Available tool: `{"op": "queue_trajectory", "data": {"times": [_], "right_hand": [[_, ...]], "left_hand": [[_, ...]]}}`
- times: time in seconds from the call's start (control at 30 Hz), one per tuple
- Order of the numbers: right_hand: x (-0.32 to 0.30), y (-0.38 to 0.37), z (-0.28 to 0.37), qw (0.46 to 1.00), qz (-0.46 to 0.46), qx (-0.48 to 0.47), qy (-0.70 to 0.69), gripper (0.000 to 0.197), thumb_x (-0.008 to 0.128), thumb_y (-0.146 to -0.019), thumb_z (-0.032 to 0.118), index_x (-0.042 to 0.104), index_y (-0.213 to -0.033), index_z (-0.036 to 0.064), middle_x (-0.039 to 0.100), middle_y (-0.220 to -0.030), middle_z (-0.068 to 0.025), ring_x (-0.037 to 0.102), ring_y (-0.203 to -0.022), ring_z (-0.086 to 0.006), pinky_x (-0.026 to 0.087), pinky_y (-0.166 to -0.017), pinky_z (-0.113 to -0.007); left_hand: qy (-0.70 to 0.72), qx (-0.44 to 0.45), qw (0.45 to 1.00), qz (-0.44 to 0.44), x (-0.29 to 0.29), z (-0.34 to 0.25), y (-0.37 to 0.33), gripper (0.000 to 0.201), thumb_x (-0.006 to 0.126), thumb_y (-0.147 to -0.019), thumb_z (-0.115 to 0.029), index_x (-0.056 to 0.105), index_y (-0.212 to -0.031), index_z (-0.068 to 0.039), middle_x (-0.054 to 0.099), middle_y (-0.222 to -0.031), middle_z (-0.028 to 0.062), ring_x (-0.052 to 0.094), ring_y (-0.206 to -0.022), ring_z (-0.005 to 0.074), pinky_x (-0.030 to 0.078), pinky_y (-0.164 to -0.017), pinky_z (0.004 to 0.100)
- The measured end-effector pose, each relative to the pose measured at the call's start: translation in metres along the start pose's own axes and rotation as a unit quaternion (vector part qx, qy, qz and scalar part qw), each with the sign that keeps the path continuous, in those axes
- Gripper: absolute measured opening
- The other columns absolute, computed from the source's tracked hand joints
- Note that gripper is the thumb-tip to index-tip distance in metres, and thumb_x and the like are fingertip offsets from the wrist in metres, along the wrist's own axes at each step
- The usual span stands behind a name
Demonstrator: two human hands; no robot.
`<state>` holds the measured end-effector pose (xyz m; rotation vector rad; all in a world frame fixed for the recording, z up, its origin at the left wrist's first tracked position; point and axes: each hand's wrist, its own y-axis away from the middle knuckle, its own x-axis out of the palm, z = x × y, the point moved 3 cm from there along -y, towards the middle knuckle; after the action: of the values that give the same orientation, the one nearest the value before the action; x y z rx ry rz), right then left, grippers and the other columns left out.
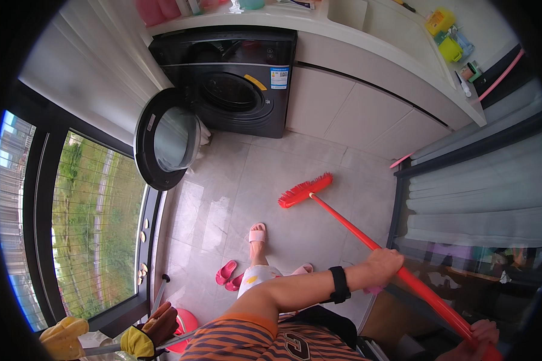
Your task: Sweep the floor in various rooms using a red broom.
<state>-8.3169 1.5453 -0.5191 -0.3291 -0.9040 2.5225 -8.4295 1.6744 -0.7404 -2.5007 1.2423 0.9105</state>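
Hands [384, 266] apart along red broom handle [432, 299]

Left hand [384, 266] grips the red broom [424, 290] partway up its handle, right hand [485, 332] near the top. Head on grey tile floor [265, 165]; dark washing machine [223, 84] beyond, round door [167, 139] open.

glossy grey floor tiles [265, 159] catching daylight [217, 219], barred window [117, 222] at left with greenery [72, 174] outside, white curtain [93, 51] beside it, pale cabinets [358, 108] under a light countertop [385, 41], curtained dark-framed glass panel [476, 207] at right
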Motion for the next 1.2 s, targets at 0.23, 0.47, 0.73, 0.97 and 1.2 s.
{"op": "queue_trajectory", "data": {"times": [0.23,0.47,0.73,0.97,1.2], "right_hand": [[-0.069,0.031,-0.091,0.96,0.218,0.15,-0.091,0.014,0.055,-0.077,0.009,0.049,-0.066,0.0022,0.052,-0.066,-0.0089,0.054,-0.064,-0.0189,0.046,-0.065,-0.031],[0.035,0.124,-0.164,0.847,0.45,0.214,-0.185,0.016,0.065,-0.07,-0.004,0.056,-0.082,0.0002,0.062,-0.09,-0.0108,0.061,-0.091,-0.0241,0.047,-0.078,-0.031],[-0.146,0.023,-0.091,0.906,0.336,0.232,0.112,0.008,0.055,-0.069,0.006,0.05,-0.072,0.0015,0.053,-0.072,-0.0112,0.054,-0.071,-0.0197,0.045,-0.076,-0.032],[-0.177,-0.01,-0.045,0.993,0.073,-0.054,-0.079,0.012,0.049,-0.072,0.015,0.043,-0.07,0.0041,0.04,-0.057,-0.0071,0.039,-0.049,-0.0177,0.037,-0.048,-0.031],[-0.083,-0.03,-0.146,0.973,0.123,0.194,-0.021,0.014,0.05,-0.078,0.013,0.045,-0.07,0.0039,0.047,-0.069,-0.0074,0.049,-0.068,-0.0176,0.042,-0.062,-0.028]], "left_hand": [[-0.057,-0.217,0.972,-0.066,0.03,0.029,0.06,0.025,0.058,-0.064,-0.003,0.05,-0.087,-0.002,0.057,-0.087,0.0157,0.059,-0.08,0.0344,0.048,-0.066,0.0406],[-0.152,-0.418,0.896,-0.01,0.074,0.193,0.167,0.053,0.067,-0.062,-0.017,0.053,-0.112,-0.011,0.062,-0.091,0.0154,0.059,-0.091,0.0308,0.048,-0.077,0.0394],[0.021,-0.22,0.97,0.097,0.153,0.01,-0.039,0.032,0.06,-0.065,-0.009,0.054,-0.096,-0.003,0.058,-0.093,0.0167,0.058,-0.09,0.0313,0.049,-0.072,0.0402],[-0.031,-0.036,0.995,0.086,0.108,-0.079,-0.09,0.021,0.062,-0.066,-0.008,0.057,-0.086,-0.002,0.062,-0.087,0.0141,0.062,-0.079,0.0297,0.051,-0.066,0.0384],[-0.101,-0.178,0.978,0.053,-0.008,0.047,-0.062,0.02,0.061,-0.065,-0.009,0.058,-0.084,-0.003,0.061,-0.085,0.0151,0.06,-0.08,0.0311,0.049,-0.067,0.0391]]}}
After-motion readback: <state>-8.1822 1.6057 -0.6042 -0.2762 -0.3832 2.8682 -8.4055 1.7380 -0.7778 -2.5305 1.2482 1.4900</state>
